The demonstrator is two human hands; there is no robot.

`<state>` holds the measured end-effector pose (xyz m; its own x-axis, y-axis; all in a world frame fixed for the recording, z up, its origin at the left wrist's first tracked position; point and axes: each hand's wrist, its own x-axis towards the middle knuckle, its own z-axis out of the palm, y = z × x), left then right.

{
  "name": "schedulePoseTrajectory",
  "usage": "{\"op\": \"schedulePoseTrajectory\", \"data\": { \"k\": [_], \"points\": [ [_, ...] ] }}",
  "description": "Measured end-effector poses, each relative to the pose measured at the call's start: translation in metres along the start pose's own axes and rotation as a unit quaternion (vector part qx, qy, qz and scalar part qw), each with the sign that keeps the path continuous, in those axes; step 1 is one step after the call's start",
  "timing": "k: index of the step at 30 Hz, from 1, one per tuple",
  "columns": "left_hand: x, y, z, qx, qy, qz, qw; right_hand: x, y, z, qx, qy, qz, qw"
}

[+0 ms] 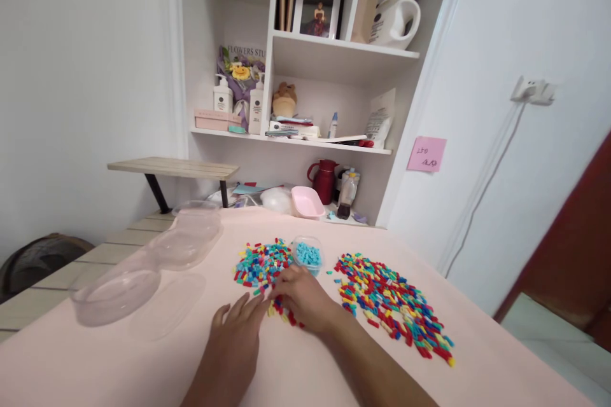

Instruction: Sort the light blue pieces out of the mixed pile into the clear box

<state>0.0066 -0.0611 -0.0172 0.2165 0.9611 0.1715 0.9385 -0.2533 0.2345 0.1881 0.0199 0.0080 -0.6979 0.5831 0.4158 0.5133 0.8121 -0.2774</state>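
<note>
My left hand [238, 332] rests on the pink tabletop with its fingers stretched forward and slightly apart, the tips near a small pile of colored bricks [263, 263]. Beside it, my right hand [303, 296] is bent down with its fingers drawn together at the pile's near edge; whatever lies between the fingertips is hidden. A few yellow and red bricks [282, 313] show beneath my right hand. Just beyond it stands a small clear container [308, 255] holding light blue bricks. To the right spreads a larger heap of mixed bricks [391, 299] in red, yellow, blue and green.
Clear plastic containers [117, 289] stand on the left of the table, with a flat clear lid [168, 305] nearby. At the back are a pink tray [308, 201], a red jug [325, 179] and a bottle [347, 197]. A wooden riser [174, 167] stands behind left.
</note>
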Motion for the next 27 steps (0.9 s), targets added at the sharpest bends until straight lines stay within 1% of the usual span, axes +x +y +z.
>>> {"op": "schedulePoseTrajectory", "data": {
  "k": [2, 4, 6, 7, 9, 12, 16, 19, 21, 23, 27],
  "points": [
    [-0.001, -0.003, 0.001, -0.01, 0.014, -0.001, 1.0, -0.002, 0.006, -0.006, 0.061, 0.036, 0.011, 0.997],
    [0.0, -0.007, 0.002, -0.02, 0.035, -0.012, 0.999, -0.006, 0.014, -0.009, 0.111, 0.087, 0.045, 0.989],
    [0.002, -0.01, 0.004, -0.026, 0.051, -0.031, 0.998, -0.009, 0.023, -0.01, 0.125, 0.124, 0.092, 0.98],
    [0.004, -0.012, 0.005, -0.027, 0.056, -0.042, 0.997, -0.011, 0.026, -0.01, 0.118, 0.128, 0.112, 0.978],
    [0.006, -0.012, 0.006, -0.025, 0.055, -0.06, 0.996, -0.013, 0.028, -0.008, 0.09, 0.111, 0.13, 0.981],
    [0.006, -0.01, 0.006, -0.019, 0.042, -0.077, 0.996, -0.011, 0.023, -0.001, 0.047, 0.07, 0.109, 0.991],
    [0.003, -0.003, 0.004, -0.011, 0.028, -0.052, 0.998, -0.006, 0.013, 0.01, -0.04, 0.04, 0.078, 0.995],
    [0.002, 0.001, 0.0, -0.009, 0.009, -0.037, 0.999, -0.003, 0.012, 0.017, -0.119, 0.013, 0.08, 0.99],
    [0.001, 0.003, -0.005, -0.012, -0.006, -0.032, 0.999, -0.003, 0.013, 0.019, -0.149, 0.0, 0.079, 0.986],
    [0.001, 0.006, -0.01, -0.019, -0.018, -0.018, 0.999, -0.003, 0.014, 0.017, -0.15, -0.005, 0.073, 0.986],
    [0.001, 0.01, -0.016, -0.024, -0.047, -0.005, 0.999, -0.006, 0.014, 0.005, -0.093, -0.018, 0.037, 0.995]
  ]
}}
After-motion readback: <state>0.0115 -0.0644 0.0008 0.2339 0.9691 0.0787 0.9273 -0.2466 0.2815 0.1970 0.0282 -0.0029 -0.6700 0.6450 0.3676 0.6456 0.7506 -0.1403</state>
